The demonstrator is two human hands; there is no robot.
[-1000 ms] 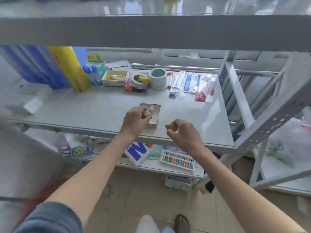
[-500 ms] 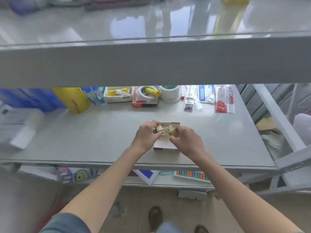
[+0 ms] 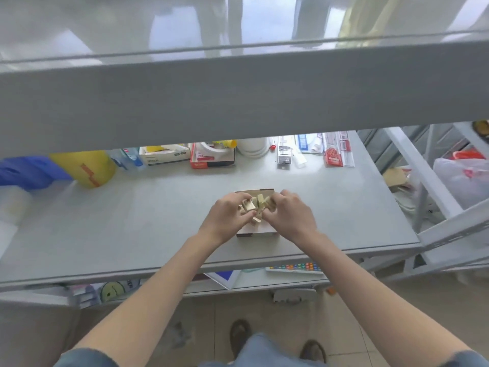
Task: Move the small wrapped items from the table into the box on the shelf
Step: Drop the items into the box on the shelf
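Hands, 2 [image 3: 227, 216] [image 3: 289, 216], pinch several wrapped items [image 3: 254, 206] over 1 box [image 3: 260, 231].

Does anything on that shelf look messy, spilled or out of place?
Nothing is spilled or damaged. Both hands, left hand and right hand, hold a jumble of small wrapped items over the open box; they stick out at different angles. The supplies along the back lie loosely but look intact.

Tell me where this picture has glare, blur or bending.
Head view: window glare washes the glossy upper shelf; the wide lens bows the shelf edges; the left border smears the blue bag; both hands, the wrapped items and the box stay fairly sharp.
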